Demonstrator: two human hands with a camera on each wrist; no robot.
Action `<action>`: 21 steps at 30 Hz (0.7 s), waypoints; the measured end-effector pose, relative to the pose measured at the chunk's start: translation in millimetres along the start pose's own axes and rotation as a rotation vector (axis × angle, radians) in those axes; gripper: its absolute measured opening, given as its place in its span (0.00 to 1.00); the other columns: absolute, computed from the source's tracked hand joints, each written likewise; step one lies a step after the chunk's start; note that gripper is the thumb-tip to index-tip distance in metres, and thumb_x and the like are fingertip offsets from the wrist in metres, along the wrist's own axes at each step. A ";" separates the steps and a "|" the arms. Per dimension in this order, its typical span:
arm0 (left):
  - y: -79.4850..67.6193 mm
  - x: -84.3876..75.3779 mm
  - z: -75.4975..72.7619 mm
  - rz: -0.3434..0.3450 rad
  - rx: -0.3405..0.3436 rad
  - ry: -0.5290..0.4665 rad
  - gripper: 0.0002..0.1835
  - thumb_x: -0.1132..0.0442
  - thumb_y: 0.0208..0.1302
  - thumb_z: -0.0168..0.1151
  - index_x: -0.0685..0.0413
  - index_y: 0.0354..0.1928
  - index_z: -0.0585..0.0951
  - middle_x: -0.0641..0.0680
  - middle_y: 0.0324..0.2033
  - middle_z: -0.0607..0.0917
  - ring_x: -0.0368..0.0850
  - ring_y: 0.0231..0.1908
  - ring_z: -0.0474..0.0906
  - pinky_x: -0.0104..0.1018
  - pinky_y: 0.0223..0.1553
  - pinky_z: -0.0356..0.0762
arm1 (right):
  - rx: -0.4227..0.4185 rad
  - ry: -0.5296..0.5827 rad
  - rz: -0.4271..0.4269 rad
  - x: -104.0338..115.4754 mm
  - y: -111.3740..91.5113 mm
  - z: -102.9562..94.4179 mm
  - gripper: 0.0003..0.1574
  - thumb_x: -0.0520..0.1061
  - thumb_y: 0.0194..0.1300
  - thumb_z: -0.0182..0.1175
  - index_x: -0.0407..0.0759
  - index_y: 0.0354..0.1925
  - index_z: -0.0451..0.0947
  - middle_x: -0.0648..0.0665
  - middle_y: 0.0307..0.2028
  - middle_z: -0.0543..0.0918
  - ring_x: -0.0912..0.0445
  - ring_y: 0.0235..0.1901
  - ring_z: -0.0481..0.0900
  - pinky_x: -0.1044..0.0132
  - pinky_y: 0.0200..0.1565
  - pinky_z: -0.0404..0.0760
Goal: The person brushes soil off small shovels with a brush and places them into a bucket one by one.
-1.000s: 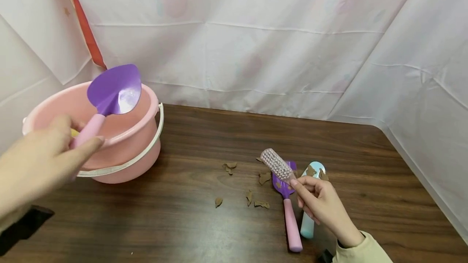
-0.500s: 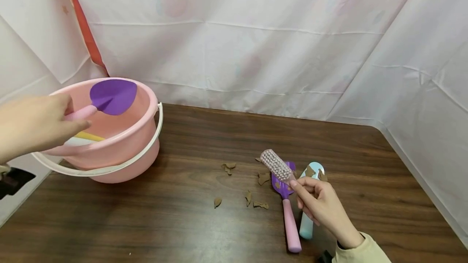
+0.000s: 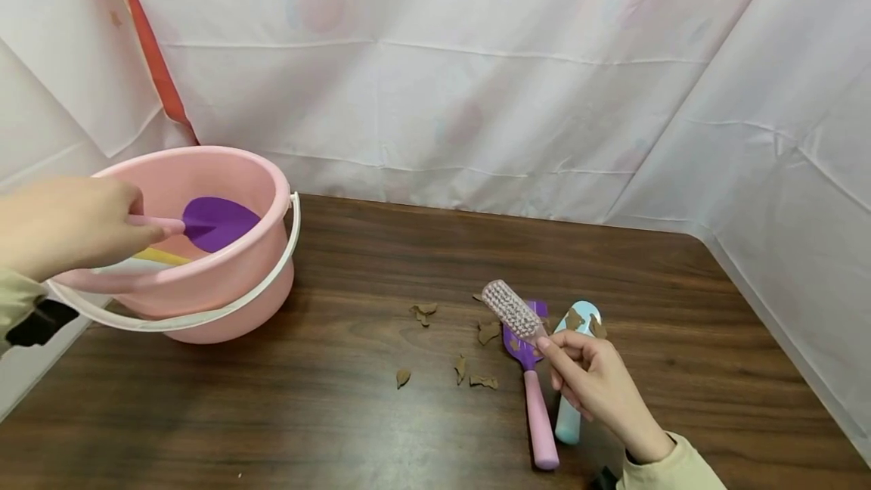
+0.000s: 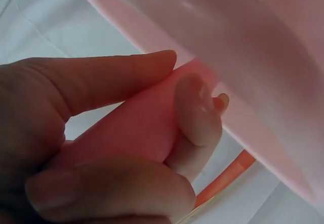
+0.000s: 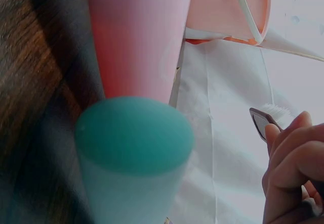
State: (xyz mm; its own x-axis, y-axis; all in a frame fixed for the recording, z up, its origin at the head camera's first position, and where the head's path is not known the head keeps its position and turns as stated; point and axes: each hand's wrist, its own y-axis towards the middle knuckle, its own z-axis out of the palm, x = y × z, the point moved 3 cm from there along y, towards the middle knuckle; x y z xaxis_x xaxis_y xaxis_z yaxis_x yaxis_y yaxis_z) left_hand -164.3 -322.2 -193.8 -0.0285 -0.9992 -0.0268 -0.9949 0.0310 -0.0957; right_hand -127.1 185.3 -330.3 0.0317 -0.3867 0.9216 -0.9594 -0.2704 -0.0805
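Observation:
In the head view my left hand grips the pink handle of a trowel over the near rim of a pink bucket. The trowel's purple blade points into the bucket, below the rim. A yellow and a white thing show partly inside, under the hand. My right hand pinches the end of a small brush, bristles facing up. Beneath it lie a second purple tool with a pink handle and a light-blue one, both with brown flakes on their heads.
Brown, dry leaf-like flakes lie scattered over the dark wood table. The bucket's white handle hangs down its front. White cloth closes off the back and sides, with a red ribbon at the back left.
My left hand has moved the trowel from above the bucket rim down into the bucket, its blade tipping forward and lower. The right hand with the brush has hardly moved.

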 end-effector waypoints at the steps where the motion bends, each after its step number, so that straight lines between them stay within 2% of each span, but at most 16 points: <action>1: 1.3 -0.1 0.9 0.001 0.006 -0.004 0.22 0.44 0.63 0.56 0.53 0.21 0.75 0.48 0.15 0.69 0.45 0.19 0.65 0.37 0.23 0.58 | -0.001 -0.002 0.003 -0.1 -0.1 0.0 0.21 0.49 0.72 0.52 0.30 0.37 0.75 0.49 0.16 0.73 0.67 0.06 0.61 0.66 0.05 0.63; 6: 5.1 -3.0 6.4 0.013 0.031 -0.010 0.23 0.42 0.61 0.59 0.52 0.19 0.73 0.47 0.14 0.69 0.44 0.19 0.66 0.37 0.23 0.58 | -0.005 -0.010 0.012 -0.7 0.2 0.0 0.21 0.50 0.71 0.52 0.31 0.37 0.75 0.49 0.16 0.73 0.67 0.05 0.61 0.66 0.05 0.63; 13: 5.2 -14.2 12.6 0.071 0.047 -0.018 0.22 0.47 0.59 0.61 0.52 0.16 0.69 0.46 0.11 0.67 0.41 0.17 0.64 0.35 0.24 0.57 | -0.006 -0.019 0.009 -1.3 -0.2 -1.1 0.20 0.50 0.72 0.52 0.31 0.37 0.75 0.49 0.15 0.73 0.67 0.05 0.61 0.65 0.05 0.63; 21: 8.0 -12.2 25.5 0.085 0.075 -0.035 0.19 0.51 0.58 0.60 0.51 0.14 0.71 0.46 0.11 0.69 0.41 0.16 0.65 0.35 0.22 0.59 | 0.000 -0.023 0.007 -2.1 -1.1 -2.1 0.20 0.49 0.72 0.51 0.31 0.37 0.75 0.49 0.16 0.73 0.67 0.05 0.61 0.65 0.05 0.64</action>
State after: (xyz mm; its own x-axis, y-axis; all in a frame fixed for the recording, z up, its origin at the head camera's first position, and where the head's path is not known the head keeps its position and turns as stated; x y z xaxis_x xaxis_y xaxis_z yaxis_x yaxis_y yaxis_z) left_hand -169.5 -309.2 -219.7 -0.1076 -0.9915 -0.0726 -0.9791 0.1184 -0.1653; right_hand -126.7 188.3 -331.4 0.0314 -0.4083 0.9123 -0.9596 -0.2676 -0.0867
